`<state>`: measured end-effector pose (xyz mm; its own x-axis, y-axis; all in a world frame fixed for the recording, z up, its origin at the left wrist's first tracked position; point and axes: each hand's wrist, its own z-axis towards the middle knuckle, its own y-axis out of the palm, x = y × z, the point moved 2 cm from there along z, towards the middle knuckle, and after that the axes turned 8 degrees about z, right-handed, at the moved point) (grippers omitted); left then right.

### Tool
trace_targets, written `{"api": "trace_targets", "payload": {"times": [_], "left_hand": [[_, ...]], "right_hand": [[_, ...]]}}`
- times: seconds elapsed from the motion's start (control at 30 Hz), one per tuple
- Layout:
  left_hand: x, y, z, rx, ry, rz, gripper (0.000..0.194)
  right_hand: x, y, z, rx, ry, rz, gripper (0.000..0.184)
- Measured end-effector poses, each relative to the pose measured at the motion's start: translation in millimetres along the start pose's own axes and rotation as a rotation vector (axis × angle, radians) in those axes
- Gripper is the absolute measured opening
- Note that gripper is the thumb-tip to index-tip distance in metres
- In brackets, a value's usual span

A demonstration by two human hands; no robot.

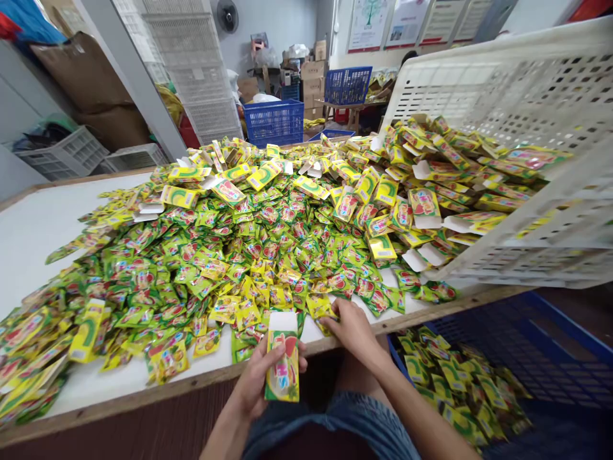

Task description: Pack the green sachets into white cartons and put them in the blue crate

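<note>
My left hand point(256, 377) is closed around a small yellow and green printed carton point(282, 367), upright with its white top flap raised, at the table's front edge. Just right of it, my right hand point(352, 326) pinches the side of a yellow sachet point(318, 308) lying at the near edge of the heap. Green sachets point(268, 236) with a red fruit print make up most of that heap. Yellow cartons point(378, 198), several with open flaps, are strewn over its back and right side.
A white perforated crate point(517, 83) lies tipped on the right, cartons spilling from its mouth. Below the wooden table edge point(186, 383), a blue crate point(550, 345) holds filled-looking cartons. Another blue crate point(274, 121) and stacked white crates point(179, 64) stand behind the table.
</note>
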<state>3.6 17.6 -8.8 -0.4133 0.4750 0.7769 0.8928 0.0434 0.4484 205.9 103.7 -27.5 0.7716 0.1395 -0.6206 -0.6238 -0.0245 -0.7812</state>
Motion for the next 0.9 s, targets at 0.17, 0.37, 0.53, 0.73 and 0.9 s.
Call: {"api": "trace_targets", "payload": {"times": [0.17, 0.37, 0.53, 0.73, 0.9], "left_hand": [[1.3, -3.9, 2.0, 0.019, 0.034, -0.011, 0.020], [-0.7, 11.9, 5.8, 0.026, 0.018, -0.004, 0.034], [3.6, 14.0, 3.2, 0.051, 0.044, 0.004, 0.042], [16.9, 27.0, 11.9, 0.089, 0.095, 0.023, 0.044], [20.3, 51.0, 28.0, 0.082, 0.150, -0.004, 0.041]], "right_hand": [[20.4, -21.0, 25.0, 0.228, 0.143, 0.313, 0.026], [15.5, -19.3, 50.9, 0.308, 0.249, 0.199, 0.031], [12.0, -18.7, 48.2, 0.347, 0.188, 0.210, 0.025], [3.1, -21.5, 26.6, 0.317, 0.108, 0.851, 0.034], [-33.8, -17.5, 6.6, 0.087, 0.076, 1.134, 0.034]]}}
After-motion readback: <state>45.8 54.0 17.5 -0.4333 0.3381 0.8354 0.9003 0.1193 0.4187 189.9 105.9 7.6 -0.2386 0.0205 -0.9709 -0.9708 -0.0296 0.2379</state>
